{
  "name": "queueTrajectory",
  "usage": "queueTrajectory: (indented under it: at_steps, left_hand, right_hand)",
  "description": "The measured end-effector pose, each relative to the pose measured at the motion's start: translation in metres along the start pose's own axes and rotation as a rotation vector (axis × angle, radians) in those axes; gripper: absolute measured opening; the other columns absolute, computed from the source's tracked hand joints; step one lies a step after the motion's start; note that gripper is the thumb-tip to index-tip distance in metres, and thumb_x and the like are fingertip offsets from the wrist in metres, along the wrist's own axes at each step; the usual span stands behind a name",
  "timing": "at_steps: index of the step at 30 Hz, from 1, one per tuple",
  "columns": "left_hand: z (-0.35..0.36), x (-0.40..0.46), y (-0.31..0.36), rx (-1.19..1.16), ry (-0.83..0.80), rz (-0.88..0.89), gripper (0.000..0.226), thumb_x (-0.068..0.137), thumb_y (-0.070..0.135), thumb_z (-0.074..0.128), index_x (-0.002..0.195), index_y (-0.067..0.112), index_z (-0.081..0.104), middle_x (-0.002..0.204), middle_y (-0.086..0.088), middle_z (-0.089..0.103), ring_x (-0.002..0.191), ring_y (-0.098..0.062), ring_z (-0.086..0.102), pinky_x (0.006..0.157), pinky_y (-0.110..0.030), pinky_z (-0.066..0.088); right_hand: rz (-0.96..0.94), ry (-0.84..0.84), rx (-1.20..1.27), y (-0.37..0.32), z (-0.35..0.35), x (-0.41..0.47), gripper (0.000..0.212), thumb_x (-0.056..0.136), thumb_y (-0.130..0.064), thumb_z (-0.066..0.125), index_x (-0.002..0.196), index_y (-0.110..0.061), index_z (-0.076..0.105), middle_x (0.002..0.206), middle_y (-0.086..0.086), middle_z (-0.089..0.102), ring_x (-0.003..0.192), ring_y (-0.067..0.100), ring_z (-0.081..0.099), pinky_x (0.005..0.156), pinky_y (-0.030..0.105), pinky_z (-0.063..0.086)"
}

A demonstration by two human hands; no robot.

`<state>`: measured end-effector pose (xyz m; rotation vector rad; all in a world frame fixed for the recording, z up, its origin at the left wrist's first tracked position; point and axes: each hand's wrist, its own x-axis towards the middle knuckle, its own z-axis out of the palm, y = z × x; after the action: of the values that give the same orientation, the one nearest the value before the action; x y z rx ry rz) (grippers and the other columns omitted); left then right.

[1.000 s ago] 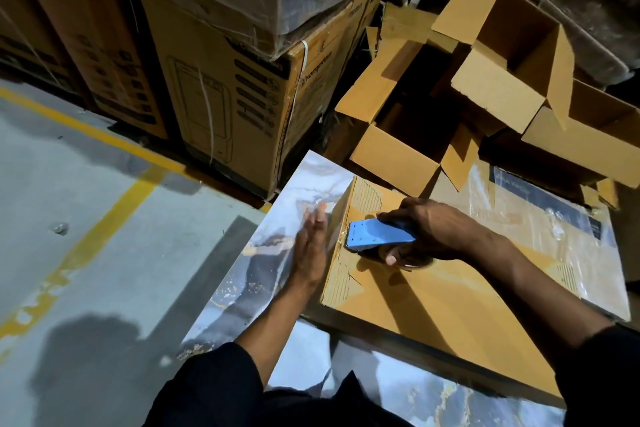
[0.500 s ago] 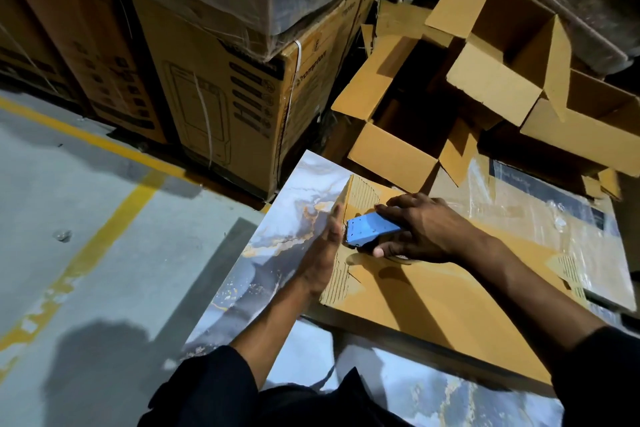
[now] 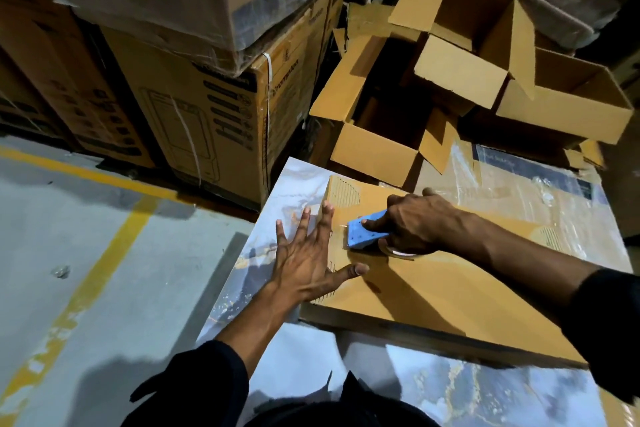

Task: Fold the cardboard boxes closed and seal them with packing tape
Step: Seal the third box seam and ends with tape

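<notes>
A flat closed cardboard box (image 3: pixel 433 291) lies on a marble-patterned surface (image 3: pixel 287 184) in front of me. My right hand (image 3: pixel 412 222) grips a blue tape dispenser (image 3: pixel 363 234) with its clear tape roll (image 3: pixel 398 251), pressed on the box top near the left end. My left hand (image 3: pixel 308 253) lies with spread straight fingers over the box's left edge, thumb on the top and fingers reaching onto the marble surface. Torn patches show on the box at its left end.
Several open cardboard boxes (image 3: pixel 381 121) stand piled behind the work surface. Large printed cartons (image 3: pixel 207 121), some plastic-wrapped, are stacked at the left. A plastic-wrapped flat pack (image 3: pixel 519 191) lies at the right. The grey floor (image 3: pixel 69 253) with yellow lines is at the left.
My left hand has turned from edge-on against the box's end to flat and spread over its left edge. My right hand has drawn the dispenser slightly right along the box top.
</notes>
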<state>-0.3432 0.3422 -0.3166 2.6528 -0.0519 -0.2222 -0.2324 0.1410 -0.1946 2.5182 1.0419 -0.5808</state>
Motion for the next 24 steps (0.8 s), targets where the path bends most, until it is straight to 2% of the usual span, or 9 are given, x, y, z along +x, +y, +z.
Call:
queueTrajectory:
  at_steps: [3,5,9,12,14,18,20,22,24]
  left_hand:
    - [0.002,0.0,0.0,0.04,-0.015,0.002,0.128,0.062,0.108,-0.006,0.158,0.03,-0.034,0.172,0.007,-0.027,0.158,-0.022,-0.026,0.12,-0.07,-0.017]
    - [0.0,0.0,0.002,0.103,-0.044,0.022,0.127,0.063,0.108,-0.006,0.16,0.03,-0.03,0.171,0.009,-0.029,0.158,-0.023,-0.028,0.12,-0.07,-0.016]
    - [-0.011,0.001,0.014,0.326,-0.098,0.065,0.132,0.061,0.107,-0.011,0.167,0.027,-0.012,0.171,0.003,-0.029,0.156,-0.024,-0.033,0.118,-0.068,-0.02]
    - [-0.015,-0.001,0.027,0.397,-0.116,0.085,0.136,0.063,0.107,-0.011,0.166,0.019,-0.014,0.171,-0.003,-0.029,0.155,-0.023,-0.034,0.118,-0.065,-0.023]
    - [-0.01,-0.003,0.039,0.42,-0.147,0.12,0.135,0.066,0.107,-0.008,0.166,0.016,-0.015,0.171,-0.005,-0.029,0.154,-0.023,-0.035,0.119,-0.064,-0.022]
    - [0.003,-0.003,0.065,0.416,-0.184,0.09,0.139,0.066,0.106,-0.008,0.165,0.009,-0.012,0.172,-0.011,-0.021,0.158,-0.025,-0.026,0.119,-0.063,-0.024]
    - [0.006,-0.004,0.06,0.385,-0.18,0.073,0.133,0.07,0.105,-0.007,0.166,0.012,-0.01,0.173,-0.009,-0.02,0.159,-0.023,-0.023,0.121,-0.062,-0.022]
    - [0.004,-0.008,0.047,0.371,-0.174,0.082,0.128,0.072,0.104,-0.004,0.167,0.017,-0.013,0.173,-0.003,-0.023,0.159,-0.018,-0.022,0.124,-0.059,-0.018]
    - [-0.001,-0.014,0.029,0.367,-0.181,0.076,0.128,0.071,0.104,-0.004,0.166,0.021,-0.015,0.172,0.002,-0.025,0.159,-0.014,-0.022,0.125,-0.058,-0.017]
  right_hand:
    - [0.089,-0.06,0.068,0.016,0.009,-0.019,0.044,0.101,-0.059,0.05,0.135,-0.034,0.059,0.134,0.004,0.061,0.13,0.033,0.05,0.109,0.059,0.033]
    - [0.105,-0.089,0.071,0.017,0.007,-0.03,0.044,0.102,-0.057,0.051,0.138,-0.032,0.057,0.138,0.007,0.058,0.135,0.036,0.046,0.111,0.064,0.026]
    - [0.045,-0.175,-0.076,0.004,0.001,-0.026,0.072,0.095,-0.076,0.044,0.159,-0.05,0.023,0.15,0.008,0.04,0.137,0.033,0.037,0.109,0.057,0.03]
    - [0.07,-0.113,0.041,0.011,0.005,-0.03,0.095,0.085,-0.088,0.042,0.162,-0.046,0.007,0.171,0.008,0.013,0.157,0.038,0.003,0.12,0.07,0.007]
    - [0.069,-0.034,0.101,0.017,0.003,-0.037,0.099,0.083,-0.091,0.038,0.164,-0.042,0.008,0.173,0.005,0.01,0.159,0.034,-0.003,0.122,0.07,0.001]
    - [0.04,0.075,0.131,0.025,0.002,-0.041,0.095,0.086,-0.089,0.033,0.162,-0.033,0.027,0.17,0.004,0.024,0.159,0.027,0.011,0.125,0.061,0.016]
    - [0.01,0.071,0.178,0.025,0.004,-0.037,0.093,0.088,-0.087,0.036,0.16,-0.029,0.034,0.165,0.004,0.036,0.154,0.025,0.028,0.121,0.054,0.03]
    - [-0.031,0.077,0.224,0.024,0.006,-0.036,0.084,0.091,-0.081,0.042,0.155,-0.027,0.044,0.153,0.002,0.053,0.138,0.025,0.05,0.107,0.045,0.048]
    - [-0.086,0.096,0.215,0.017,0.005,-0.034,0.069,0.097,-0.073,0.045,0.147,-0.027,0.056,0.142,0.001,0.061,0.124,0.025,0.06,0.094,0.042,0.055]
